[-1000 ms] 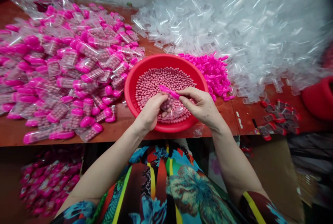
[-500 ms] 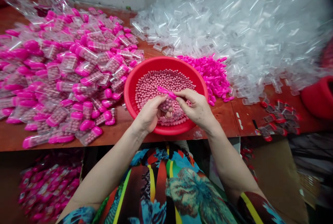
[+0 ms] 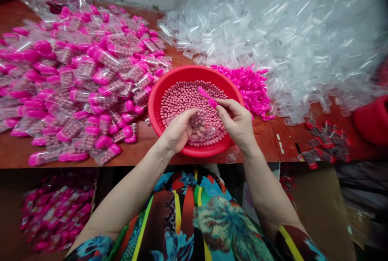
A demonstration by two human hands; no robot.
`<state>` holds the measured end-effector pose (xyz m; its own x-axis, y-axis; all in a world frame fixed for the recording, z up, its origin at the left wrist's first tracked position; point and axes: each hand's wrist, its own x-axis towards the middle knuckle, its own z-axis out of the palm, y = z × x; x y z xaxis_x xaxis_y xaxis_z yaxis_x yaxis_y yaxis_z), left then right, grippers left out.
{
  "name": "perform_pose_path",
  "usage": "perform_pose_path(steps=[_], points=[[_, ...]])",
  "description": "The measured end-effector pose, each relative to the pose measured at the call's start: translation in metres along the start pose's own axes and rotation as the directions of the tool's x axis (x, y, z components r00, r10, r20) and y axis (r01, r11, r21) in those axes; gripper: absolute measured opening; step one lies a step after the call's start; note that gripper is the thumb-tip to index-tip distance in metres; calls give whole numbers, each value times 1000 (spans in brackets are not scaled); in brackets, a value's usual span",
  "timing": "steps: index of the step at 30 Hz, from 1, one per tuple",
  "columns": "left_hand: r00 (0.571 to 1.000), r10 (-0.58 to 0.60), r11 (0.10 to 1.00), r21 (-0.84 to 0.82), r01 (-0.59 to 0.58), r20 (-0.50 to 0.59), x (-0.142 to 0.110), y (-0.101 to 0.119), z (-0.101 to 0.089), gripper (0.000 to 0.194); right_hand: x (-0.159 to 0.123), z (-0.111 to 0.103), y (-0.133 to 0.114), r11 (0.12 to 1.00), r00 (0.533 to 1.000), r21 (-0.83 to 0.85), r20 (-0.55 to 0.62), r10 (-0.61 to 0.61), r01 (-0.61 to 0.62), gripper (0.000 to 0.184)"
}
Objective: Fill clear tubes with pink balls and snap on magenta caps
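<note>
My left hand (image 3: 178, 132) is curled around a small clear plastic container (image 3: 198, 118) holding pink balls, above the near side of a red bowl (image 3: 153, 111). My right hand (image 3: 238, 124) pinches a bright pink flip-top cap (image 3: 207, 97) between thumb and fingertips. The cap is apart from the container, up and to its right, with its narrow end pointing to the far left. Loose pink balls (image 3: 184, 94) fill the bottom of the bowl. Something clear and shiny (image 3: 209, 133) lies on them near my left fingertips; its shape is hard to make out.
Filled containers with pink caps (image 3: 91, 75) are heaped on the left of the table (image 3: 260, 139). Pink caps (image 3: 253, 89) lie just right of the bowl, and empty clear containers (image 3: 273, 43) pile up behind. Red-capped containers (image 3: 327, 139) and a red vessel (image 3: 371, 119) stand at right.
My right hand has moved the pink cap away from the container, up and to the right. The container shows more openly in my left hand. The view has shifted slightly.
</note>
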<state>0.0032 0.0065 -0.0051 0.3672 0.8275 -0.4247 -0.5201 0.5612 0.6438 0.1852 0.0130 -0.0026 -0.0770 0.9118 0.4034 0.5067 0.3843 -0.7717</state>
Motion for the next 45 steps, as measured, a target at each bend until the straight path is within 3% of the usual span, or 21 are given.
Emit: perform_pose_path(steps=[2, 6, 19, 26, 35, 41, 45], points=[[998, 42, 999, 19, -43, 37, -2, -1, -1, 16, -1, 6, -6, 990, 997, 126, 34, 62, -66, 19], [991, 104, 993, 51, -109, 80, -5, -4, -3, 20, 0, 14, -10, 984, 996, 172, 82, 30, -44, 15], [982, 181, 976, 113, -186, 55, -10, -6, 0, 24, -3, 11, -22, 977, 978, -72, 65, -198, 203, 19], [986, 150, 976, 146, -160, 79, -10, -6, -2, 24, 0, -1, -22, 991, 975, -43, 190, -115, 125, 27], [988, 131, 986, 91, -138, 83, -9, -4, -1, 22, -8, 13, -22, 996, 992, -28, 100, -82, 85, 26], [982, 187, 975, 119, -185, -3, -7, -11, -1, 24, -22, 30, -26, 961, 981, -197, 77, -180, 192, 35], [966, 257, 940, 241, -244, -26, -7, -13, 1, 24, -22, 21, -21, 961, 972, -167, 123, -201, 220, 32]])
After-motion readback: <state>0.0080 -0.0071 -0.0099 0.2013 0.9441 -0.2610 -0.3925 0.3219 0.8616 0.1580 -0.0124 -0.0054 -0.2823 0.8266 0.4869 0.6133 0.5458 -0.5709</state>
